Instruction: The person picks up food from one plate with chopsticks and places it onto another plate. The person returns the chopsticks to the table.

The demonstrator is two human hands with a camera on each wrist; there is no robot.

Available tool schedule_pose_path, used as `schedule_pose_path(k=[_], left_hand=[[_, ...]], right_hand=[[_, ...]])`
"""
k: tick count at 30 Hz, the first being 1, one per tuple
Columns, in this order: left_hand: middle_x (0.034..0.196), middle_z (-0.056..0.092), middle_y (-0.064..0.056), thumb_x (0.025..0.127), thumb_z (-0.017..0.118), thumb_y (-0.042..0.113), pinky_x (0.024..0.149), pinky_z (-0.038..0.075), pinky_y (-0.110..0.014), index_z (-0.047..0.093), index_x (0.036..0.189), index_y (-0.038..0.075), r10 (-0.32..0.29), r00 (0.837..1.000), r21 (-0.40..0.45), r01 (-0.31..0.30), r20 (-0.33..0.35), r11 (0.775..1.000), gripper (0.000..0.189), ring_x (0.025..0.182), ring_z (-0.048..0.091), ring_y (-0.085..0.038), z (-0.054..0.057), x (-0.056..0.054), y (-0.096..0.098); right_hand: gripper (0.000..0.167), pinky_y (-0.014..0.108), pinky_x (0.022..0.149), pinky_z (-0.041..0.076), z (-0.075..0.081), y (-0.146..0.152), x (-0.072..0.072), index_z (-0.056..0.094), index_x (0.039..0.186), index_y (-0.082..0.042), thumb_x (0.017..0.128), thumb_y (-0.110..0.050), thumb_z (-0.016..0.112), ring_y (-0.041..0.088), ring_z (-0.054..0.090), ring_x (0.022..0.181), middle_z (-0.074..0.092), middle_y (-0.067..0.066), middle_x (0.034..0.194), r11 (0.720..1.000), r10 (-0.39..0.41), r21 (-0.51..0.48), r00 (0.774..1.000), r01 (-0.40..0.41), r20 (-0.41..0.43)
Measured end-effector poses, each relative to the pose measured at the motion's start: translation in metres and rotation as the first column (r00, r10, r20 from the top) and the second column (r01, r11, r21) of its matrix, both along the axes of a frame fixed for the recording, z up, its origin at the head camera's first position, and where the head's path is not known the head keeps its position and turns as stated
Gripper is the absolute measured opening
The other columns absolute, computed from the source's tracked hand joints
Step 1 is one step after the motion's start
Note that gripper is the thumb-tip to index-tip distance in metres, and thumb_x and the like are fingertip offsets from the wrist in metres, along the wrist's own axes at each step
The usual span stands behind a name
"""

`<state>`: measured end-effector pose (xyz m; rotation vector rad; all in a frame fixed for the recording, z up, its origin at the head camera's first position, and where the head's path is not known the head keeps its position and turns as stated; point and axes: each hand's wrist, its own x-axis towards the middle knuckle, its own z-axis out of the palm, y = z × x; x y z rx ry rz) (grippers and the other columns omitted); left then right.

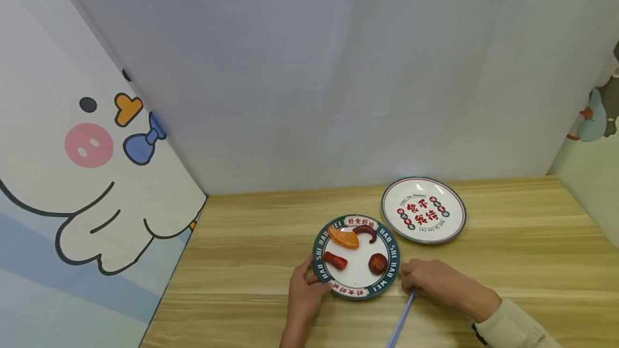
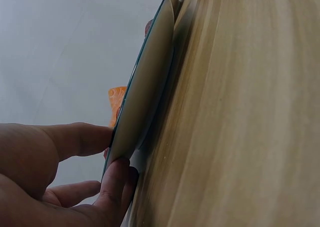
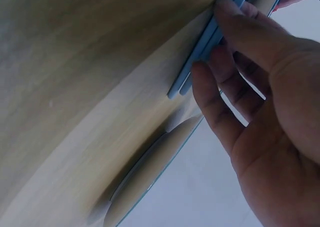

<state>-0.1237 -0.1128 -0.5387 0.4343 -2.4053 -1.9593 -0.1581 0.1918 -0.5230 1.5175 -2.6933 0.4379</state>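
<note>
A white plate [image 1: 354, 275] with a dark green lettered rim lies on the table, and my left hand [image 1: 306, 297] holds its near left edge. In the left wrist view the plate's rim [image 2: 132, 82] sits between thumb and fingers. On the plate are an orange fish-like slice [image 1: 344, 238], a dark red curled tentacle [image 1: 366, 232], a red stick-shaped piece [image 1: 335, 260] and a brown mushroom-like cap [image 1: 378, 263] with a cross mark. Just right of the plate, my right hand [image 1: 442, 286] pinches a pair of blue chopsticks [image 3: 205, 47], low over the table.
A second white plate [image 1: 425, 232] with red and green lettering stands behind and to the right, with nothing on it. The wood-grain table [image 1: 232, 262] ends at a pale back wall [image 1: 309, 95]. A cartoon-printed panel [image 1: 111, 203] stands at the left.
</note>
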Motion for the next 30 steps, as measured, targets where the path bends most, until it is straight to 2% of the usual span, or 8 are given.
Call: schedule_pose_path(k=[8,12,14,19,23,27,30], left_hand=[[0.142,0.055,-0.028,0.073,0.078,-0.016,0.078,0.063,-0.035,0.048,0.151,-0.010,0.016,0.999,-0.019,-0.015,0.039,1.000,0.084,0.102,0.067,-0.026,0.000,0.000,0.000],[0.142,0.054,-0.028,0.073,0.078,-0.016,0.078,0.063,-0.035,0.048,0.151,-0.011,0.014,0.999,-0.010,-0.014,0.037,1.000,0.084,0.100,0.068,-0.026,-0.002,0.001,-0.001],[0.141,0.054,-0.027,0.073,0.078,-0.016,0.078,0.063,-0.035,0.048,0.151,-0.010,0.016,0.999,-0.010,-0.016,0.040,1.000,0.084,0.100,0.068,-0.025,-0.002,0.000,-0.001],[0.141,0.055,-0.027,0.073,0.078,-0.015,0.078,0.063,-0.034,0.048,0.151,-0.010,0.021,0.999,-0.014,-0.020,0.046,1.000,0.083,0.099,0.068,-0.024,-0.001,0.001,-0.001],[0.141,0.054,-0.029,0.074,0.077,-0.016,0.078,0.063,-0.035,0.047,0.151,-0.012,0.015,0.999,-0.003,-0.015,0.038,1.000,0.083,0.097,0.069,-0.025,0.000,0.002,-0.001],[0.141,0.054,-0.028,0.075,0.077,-0.016,0.079,0.063,-0.035,0.047,0.152,-0.011,0.012,0.999,0.007,-0.012,0.038,1.000,0.083,0.097,0.069,-0.025,0.002,0.002,-0.001],[0.142,0.053,-0.027,0.075,0.078,-0.015,0.079,0.063,-0.035,0.047,0.152,-0.010,0.013,0.999,0.011,-0.014,0.047,1.000,0.083,0.098,0.068,-0.024,0.003,0.000,-0.001]], right_hand=[[0.016,0.016,0.061,0.045,-0.009,0.005,0.003,0.068,0.083,-0.023,0.086,-0.013,0.080,0.001,0.049,0.078,0.051,-0.013,0.088,0.999,0.042,-0.033,0.999,-0.043,-0.029],[0.014,0.015,0.063,0.047,-0.022,0.011,0.004,0.066,0.087,-0.021,0.092,-0.012,0.076,-0.001,0.047,0.081,0.047,-0.013,0.090,0.993,0.085,-0.082,0.996,-0.086,-0.022],[0.012,0.014,0.064,0.047,-0.034,0.015,0.002,0.066,0.090,-0.021,0.095,-0.013,0.073,-0.002,0.046,0.082,0.045,-0.013,0.091,0.987,0.101,-0.123,0.995,-0.101,-0.002],[0.013,0.014,0.068,0.048,-0.052,0.020,-0.002,0.067,0.094,-0.022,0.094,-0.011,0.073,-0.004,0.047,0.085,0.047,-0.015,0.093,0.973,0.124,-0.199,0.992,-0.116,0.029],[0.018,0.016,0.070,0.049,-0.056,0.022,-0.003,0.066,0.095,-0.022,0.091,-0.006,0.075,-0.003,0.048,0.086,0.051,-0.015,0.093,0.974,0.123,-0.196,0.992,-0.113,0.038],[0.022,0.016,0.074,0.050,-0.064,0.025,-0.003,0.066,0.098,-0.024,0.089,-0.005,0.075,-0.003,0.051,0.089,0.054,-0.019,0.095,0.975,0.095,-0.209,0.992,-0.077,0.080],[0.022,0.017,0.075,0.049,-0.066,0.026,-0.002,0.066,0.103,-0.024,0.092,-0.006,0.073,-0.003,0.052,0.091,0.057,-0.019,0.098,0.958,0.110,-0.274,0.989,-0.080,0.094]])
